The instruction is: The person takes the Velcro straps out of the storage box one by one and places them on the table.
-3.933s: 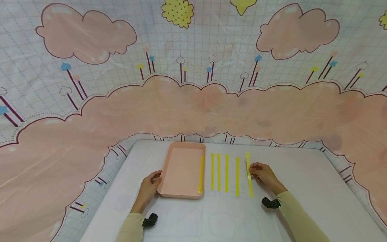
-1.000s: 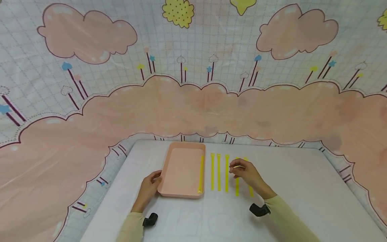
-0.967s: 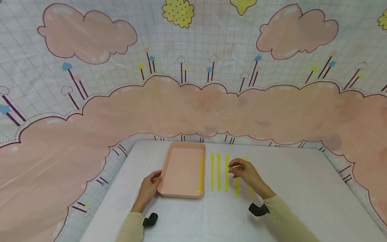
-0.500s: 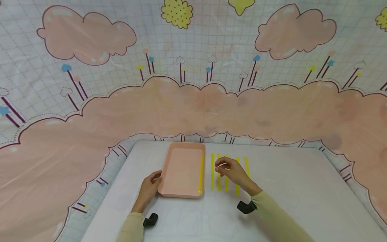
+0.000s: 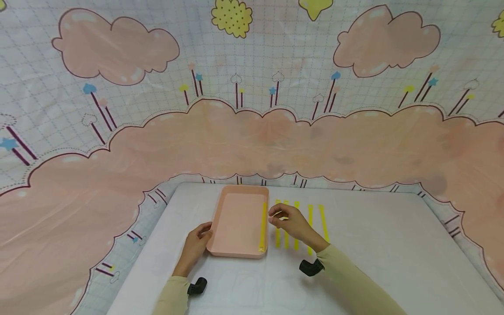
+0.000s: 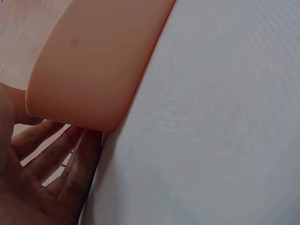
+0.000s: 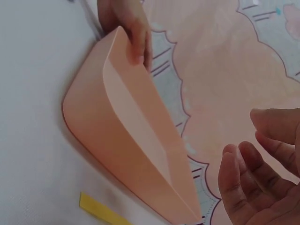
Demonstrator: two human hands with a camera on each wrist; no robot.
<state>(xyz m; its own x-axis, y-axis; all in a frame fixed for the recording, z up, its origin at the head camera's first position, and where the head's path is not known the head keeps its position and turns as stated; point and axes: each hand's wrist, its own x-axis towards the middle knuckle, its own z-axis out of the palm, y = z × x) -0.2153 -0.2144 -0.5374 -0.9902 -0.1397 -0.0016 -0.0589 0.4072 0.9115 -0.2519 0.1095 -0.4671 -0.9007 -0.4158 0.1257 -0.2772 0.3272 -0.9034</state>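
Note:
A shallow pink tray point(image 5: 236, 223) lies on the white table, one yellow strip point(image 5: 263, 227) along its right inner wall. My left hand point(image 5: 192, 247) holds the tray's left rim; the left wrist view has the thumb at the edge and fingers against the outside of the tray point(image 6: 93, 61). Just beside the right rim hovers my right hand point(image 5: 292, 224), its fingers loosely bent and nothing between them, as the right hand point(image 7: 262, 180) also shows in the right wrist view. Several flat yellow strips with widened top ends, such as the rightmost strip point(image 5: 323, 218), lie side by side under and beyond it.
The white table point(image 5: 393, 245) stretches right of the strips and toward the front. Behind it hangs a printed cloth point(image 5: 275, 144) with pink clouds. Black wrist devices, such as the right one point(image 5: 311, 267), sit at both sleeves.
My right hand has let go of the rightmost yellow strip, which now lies slightly shifted, and has moved left across the row to the tray's right rim. The left hand stays put.

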